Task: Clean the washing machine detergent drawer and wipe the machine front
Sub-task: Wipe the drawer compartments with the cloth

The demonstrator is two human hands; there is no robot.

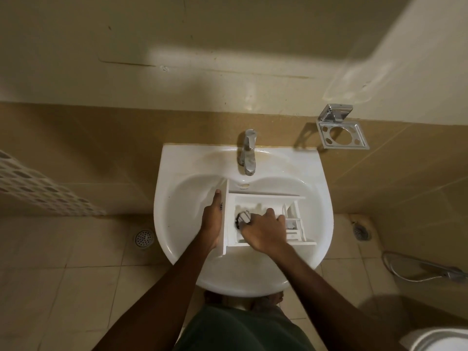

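Far to my left a strip of mosaic tile [38, 188] runs down the wall, and a round floor drain [143, 238] sits in the tiles near the foot of the washbasin [167, 198]. The white detergent drawer [268, 198] lies inside the basin bowl, just below the tap [247, 153], with its compartments facing up at me and its front panel [224, 239] turned to the left.

My left hand [212, 221] holds that front panel from its outer side. The thumb lies up along the panel's edge, and the other fingers are hidden from me.

Just right of the panel, my right hand [263, 234] reaches down into the drawer's large compartment. Its fingers are curled round a small grey-and-white wad [244, 216], pressed against the compartment floor. I cannot tell whether it is a cloth or a scrubber. The drawer's smaller divided compartments lie to the right of this hand, touching its fingertips.

Further right, a chrome holder [342, 133] with round cut-outs is fixed to the wall above the basin's corner. Below it a second floor drain [362, 231] sits by the wall, then a hose with a spray head [430, 269], and the edge of a toilet [440, 338] shows in the bottom corner.
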